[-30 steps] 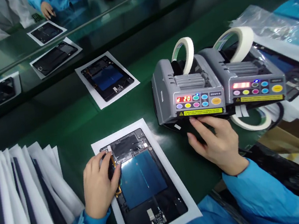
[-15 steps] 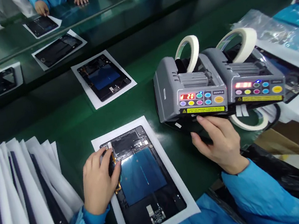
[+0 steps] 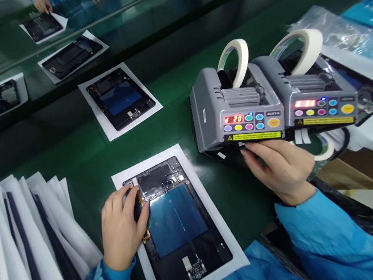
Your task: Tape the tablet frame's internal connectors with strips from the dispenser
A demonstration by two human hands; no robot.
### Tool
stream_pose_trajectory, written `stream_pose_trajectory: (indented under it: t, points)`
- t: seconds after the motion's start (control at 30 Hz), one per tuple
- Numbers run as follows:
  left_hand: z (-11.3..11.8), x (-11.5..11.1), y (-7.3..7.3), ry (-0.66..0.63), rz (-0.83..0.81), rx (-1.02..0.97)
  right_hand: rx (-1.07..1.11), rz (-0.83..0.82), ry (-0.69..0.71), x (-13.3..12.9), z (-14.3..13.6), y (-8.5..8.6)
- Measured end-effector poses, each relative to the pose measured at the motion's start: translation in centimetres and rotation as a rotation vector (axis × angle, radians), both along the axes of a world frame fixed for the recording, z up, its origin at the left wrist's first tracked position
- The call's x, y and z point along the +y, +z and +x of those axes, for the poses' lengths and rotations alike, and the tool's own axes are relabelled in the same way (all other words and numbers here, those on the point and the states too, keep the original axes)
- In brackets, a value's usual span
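An opened tablet point(image 3: 197, 213), its blue battery panel and small circuit board exposed, lies on a white sheet point(image 3: 237, 256) in front of me. My left hand point(image 3: 124, 224) rests on its upper left edge, thumb and index finger apart near an orange flex cable and a small white strip point(image 3: 135, 182). At the nearer grey tape dispenser point(image 3: 210, 113), my right hand point(image 3: 278, 168) pinches thumb and index finger together under the yellow label. A tiny white piece of tape point(image 3: 242, 144) shows at those fingertips, mostly hidden.
A second dispenser point(image 3: 319, 92) adjoins on the right, near plastic bags point(image 3: 333, 19) and a cardboard box point(image 3: 348, 169). Tablets between white sheets point(image 3: 52, 272) stand at left. Another tablet point(image 3: 120, 96) lies ahead, more along the green line. Across it are other people's hands point(image 3: 42, 2).
My right thumb and index finger have come together at the dispenser outlet, and that hand has shifted slightly right. My left hand stays on the tablet. Another person's hand has appeared at the far left.
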State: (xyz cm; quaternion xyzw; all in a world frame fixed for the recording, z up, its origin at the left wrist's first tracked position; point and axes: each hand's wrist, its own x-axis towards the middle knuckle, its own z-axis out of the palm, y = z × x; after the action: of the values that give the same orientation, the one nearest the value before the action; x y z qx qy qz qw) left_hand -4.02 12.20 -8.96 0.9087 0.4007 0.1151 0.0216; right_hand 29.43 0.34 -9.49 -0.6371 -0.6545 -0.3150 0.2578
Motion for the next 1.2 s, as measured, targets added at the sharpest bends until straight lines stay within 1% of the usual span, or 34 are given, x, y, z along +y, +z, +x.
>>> stream_pose_trajectory:
  t: [0.23,0.47,0.53,0.73,0.87,1.0,1.1,1.2]
  points:
    - [0.0,-0.1,0.0,-0.015,0.007,0.006,-0.130,0.044,0.086,0.6,0.8,0.8]
    - [0.0,-0.2,0.0,0.012,-0.029,0.003,-0.145,-0.050,0.087,0.3,0.6,1.3]
    - [0.0,-0.2,0.0,0.006,-0.027,0.006,-0.154,-0.045,0.104,0.3,0.6,1.4]
    - [0.0,-0.3,0.0,0.009,-0.024,0.011,-0.198,-0.010,0.039,0.8,0.8,1.0]
    - [0.0,-0.3,0.1,0.001,-0.015,0.009,-0.186,0.056,0.068,1.2,0.6,0.9]
    - [0.1,-0.3,0.2,-0.002,-0.014,0.009,-0.181,0.046,0.057,1.4,0.5,1.1]
    - [0.0,-0.1,0.0,0.005,-0.028,0.000,-0.149,0.023,0.048,1.2,0.4,1.0]
    - [-0.1,-0.1,-0.2,0.015,-0.046,-0.009,-0.059,-0.037,0.109,0.5,-0.3,0.9]
